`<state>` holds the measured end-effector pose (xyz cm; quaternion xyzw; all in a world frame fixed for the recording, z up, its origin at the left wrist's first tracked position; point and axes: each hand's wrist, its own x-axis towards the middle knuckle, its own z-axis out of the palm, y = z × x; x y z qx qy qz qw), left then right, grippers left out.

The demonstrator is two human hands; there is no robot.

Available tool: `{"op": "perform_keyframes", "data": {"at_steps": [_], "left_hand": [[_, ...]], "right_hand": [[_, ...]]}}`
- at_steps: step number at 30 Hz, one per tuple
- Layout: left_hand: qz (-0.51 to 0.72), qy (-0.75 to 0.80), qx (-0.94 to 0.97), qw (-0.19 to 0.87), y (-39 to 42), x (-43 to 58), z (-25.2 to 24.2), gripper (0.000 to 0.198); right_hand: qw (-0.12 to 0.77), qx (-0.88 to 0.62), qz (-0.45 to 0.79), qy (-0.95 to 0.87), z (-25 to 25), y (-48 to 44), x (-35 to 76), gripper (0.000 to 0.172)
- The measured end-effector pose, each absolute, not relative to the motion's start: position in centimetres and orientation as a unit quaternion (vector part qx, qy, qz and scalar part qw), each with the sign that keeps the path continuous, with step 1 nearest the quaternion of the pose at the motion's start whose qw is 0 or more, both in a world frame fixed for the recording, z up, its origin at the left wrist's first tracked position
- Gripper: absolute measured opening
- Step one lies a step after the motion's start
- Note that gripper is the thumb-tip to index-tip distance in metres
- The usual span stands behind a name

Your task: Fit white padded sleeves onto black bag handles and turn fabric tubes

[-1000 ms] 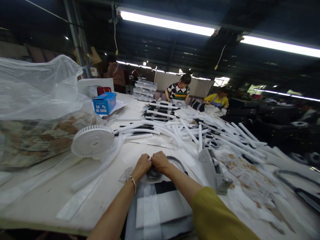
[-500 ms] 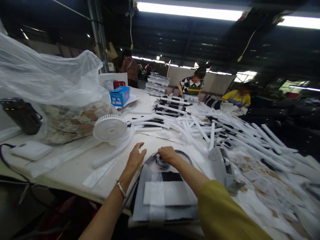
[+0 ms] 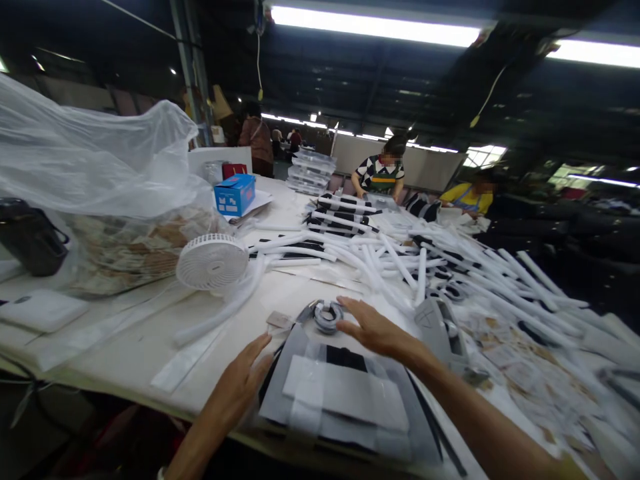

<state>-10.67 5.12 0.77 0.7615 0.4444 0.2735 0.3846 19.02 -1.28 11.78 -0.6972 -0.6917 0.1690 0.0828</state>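
A flat grey and black bagged pack (image 3: pixel 345 393) with a white sheet on top lies at the near table edge. My left hand (image 3: pixel 240 387) rests open at its left edge, fingers stretched toward it. My right hand (image 3: pixel 373 328) hovers open over the pack's far end, palm down. Just beyond the fingers lies a small coiled grey cord (image 3: pixel 327 315), and a small tag (image 3: pixel 279 321) lies to its left.
A white table fan (image 3: pixel 212 263) stands to the left beside a big clear plastic bag (image 3: pixel 90 180). A grey tape dispenser (image 3: pixel 440 327) sits to the right. Many white tubes (image 3: pixel 400 257) cover the far table. Two people work at the far end. A blue box (image 3: pixel 234 194) sits back left.
Both hands let go of the coiled cord and opened. My left hand drew back to the pack's left edge. My right hand lifted and spread over the pack.
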Motion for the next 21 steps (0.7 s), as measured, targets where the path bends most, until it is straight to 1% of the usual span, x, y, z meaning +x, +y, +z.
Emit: {"op": "perform_keyframes", "data": {"at_steps": [2,5,7,9,10,12,15,16,18,21], "left_hand": [[0.255,0.434,0.761,0.410,4.1,-10.7,-0.7,0.056],[0.258,0.417,0.753,0.439,3.1,-10.5,-2.2,0.057],[0.258,0.416,0.748,0.448,2.7,-10.2,-2.3,0.057],[0.259,0.425,0.743,0.448,2.5,-10.0,-1.9,0.059],[0.266,0.433,0.737,0.445,2.4,-9.9,-1.6,0.060],[0.287,0.457,0.718,0.440,2.3,-10.0,-1.2,0.065],[0.284,0.497,0.689,0.445,2.5,-11.2,-1.5,0.070],[0.273,0.509,0.686,0.443,2.8,-11.8,-1.7,0.068],[0.246,0.524,0.691,0.433,3.4,-13.0,-2.3,0.062],[0.203,0.516,0.708,0.438,4.2,-13.7,-2.5,0.055]], "right_hand": [[0.090,-0.672,0.172,-0.714,10.7,-6.1,18.3,0.069],[0.064,-0.661,0.185,-0.725,7.0,-11.3,16.9,0.075],[0.076,-0.669,0.187,-0.715,4.9,-12.8,16.3,0.077],[0.103,-0.675,0.205,-0.701,4.3,-13.1,16.2,0.077],[0.125,-0.677,0.222,-0.691,4.5,-13.1,16.4,0.076],[0.206,-0.698,0.239,-0.643,5.8,-13.2,17.7,0.070],[0.367,-0.765,0.192,-0.493,7.3,-14.4,21.0,0.060],[0.400,-0.786,0.178,-0.436,7.3,-15.0,22.2,0.060],[0.420,-0.812,0.203,-0.350,6.5,-16.1,24.3,0.063],[0.413,-0.794,0.333,-0.298,4.4,-16.5,25.9,0.064]]}}
